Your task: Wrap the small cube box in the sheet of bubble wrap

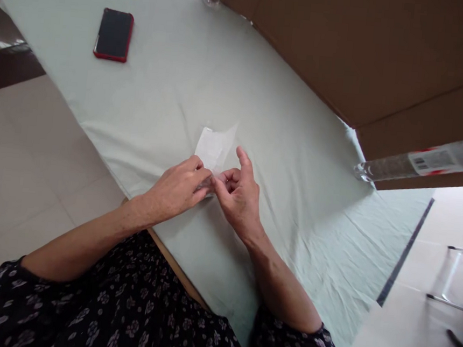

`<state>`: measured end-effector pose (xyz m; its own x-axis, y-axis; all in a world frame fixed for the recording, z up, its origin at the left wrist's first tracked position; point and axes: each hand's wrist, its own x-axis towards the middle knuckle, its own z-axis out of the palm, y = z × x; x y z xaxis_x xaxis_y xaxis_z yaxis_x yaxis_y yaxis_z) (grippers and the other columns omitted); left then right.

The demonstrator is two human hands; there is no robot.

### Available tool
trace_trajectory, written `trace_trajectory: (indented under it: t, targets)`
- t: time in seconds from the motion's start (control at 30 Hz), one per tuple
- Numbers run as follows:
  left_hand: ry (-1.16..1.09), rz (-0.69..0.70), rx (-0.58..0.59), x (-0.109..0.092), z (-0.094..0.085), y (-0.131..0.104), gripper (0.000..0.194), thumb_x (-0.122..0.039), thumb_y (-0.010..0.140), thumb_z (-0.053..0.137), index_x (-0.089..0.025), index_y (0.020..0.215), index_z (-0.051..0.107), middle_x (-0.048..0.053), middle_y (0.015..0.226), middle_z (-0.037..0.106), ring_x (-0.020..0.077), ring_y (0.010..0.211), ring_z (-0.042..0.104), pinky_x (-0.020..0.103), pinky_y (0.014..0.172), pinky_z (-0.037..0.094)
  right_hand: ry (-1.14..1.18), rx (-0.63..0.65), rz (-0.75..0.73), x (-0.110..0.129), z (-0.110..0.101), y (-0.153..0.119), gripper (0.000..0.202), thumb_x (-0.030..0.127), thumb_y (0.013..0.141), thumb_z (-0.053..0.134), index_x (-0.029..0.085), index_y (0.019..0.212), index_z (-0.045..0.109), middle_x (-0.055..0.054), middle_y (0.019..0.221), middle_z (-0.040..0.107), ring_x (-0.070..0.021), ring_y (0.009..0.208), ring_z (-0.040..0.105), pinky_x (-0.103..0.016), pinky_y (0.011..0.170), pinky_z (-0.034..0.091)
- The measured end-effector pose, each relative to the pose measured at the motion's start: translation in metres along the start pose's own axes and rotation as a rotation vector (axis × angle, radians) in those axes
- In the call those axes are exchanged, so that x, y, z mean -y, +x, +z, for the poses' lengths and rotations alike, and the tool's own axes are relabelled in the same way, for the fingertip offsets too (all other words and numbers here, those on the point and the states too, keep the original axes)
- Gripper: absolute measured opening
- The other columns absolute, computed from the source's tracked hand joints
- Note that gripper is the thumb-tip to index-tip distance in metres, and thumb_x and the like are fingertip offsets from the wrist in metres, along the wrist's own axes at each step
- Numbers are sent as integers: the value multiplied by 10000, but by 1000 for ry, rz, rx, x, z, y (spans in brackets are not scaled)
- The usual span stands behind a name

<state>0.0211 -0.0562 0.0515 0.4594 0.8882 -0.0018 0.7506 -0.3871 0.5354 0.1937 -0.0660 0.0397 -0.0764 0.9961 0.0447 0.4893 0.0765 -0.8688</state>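
Head view: left hand [177,187] and right hand [242,200] meet, both pinching a white sheet [214,146] at its lower end, close to the tabletop's [163,75] near edge; phone [114,34] lies toward left corner

By the near edge of the cloth-covered table [317,165], your left hand [179,188] and right hand [240,198] pinch a thin white sheet [213,146]; a red-cased smartphone [114,33] lies toward the left corner, two plastic bottles [439,160] beside brown cardboard [347,54].

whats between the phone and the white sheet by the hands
Just the pale green cloth, lightly creased, runs between the phone and the white sheet; the head view shows that stretch.
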Motion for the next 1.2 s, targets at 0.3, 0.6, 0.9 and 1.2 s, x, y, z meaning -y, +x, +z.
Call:
trace_trajectory:
  t: [0.3,0.6,0.9,1.2]
  targets:
    - [-279,-28,-156,8,11,-4,370,-182,833,605,-158,1202,628,74,1041,656,164,798,624,323,754,551,44,150,-36,0,0,-8,658,301,970,550,210,1581,321,-82,1116,762,-154,703,683,-356,732,592]
    - [-438,-128,-395,2,33,-3,315,-189,836,650,-165,1149,624,56,1044,649,105,682,544,296,725,550,-78,297,-154,-2,-12,-6,641,186,986,399,252,1605,248,-101,1257,734,-154,702,701,-378,737,605]
    - [-262,-85,-451,-4,44,-5,437,-100,846,587,-204,1270,607,93,1231,581,100,707,575,284,737,572,281,65,265,-24,-27,39,541,397,803,730,157,1262,577,-80,997,747,-113,563,623,-234,404,420]
    - [52,185,-425,-1,41,-5,284,-102,956,484,-181,1149,678,167,1494,555,227,977,687,409,902,578,244,311,346,-22,-7,92,343,413,665,811,171,825,629,65,491,524,-90,402,446,-230,350,276]
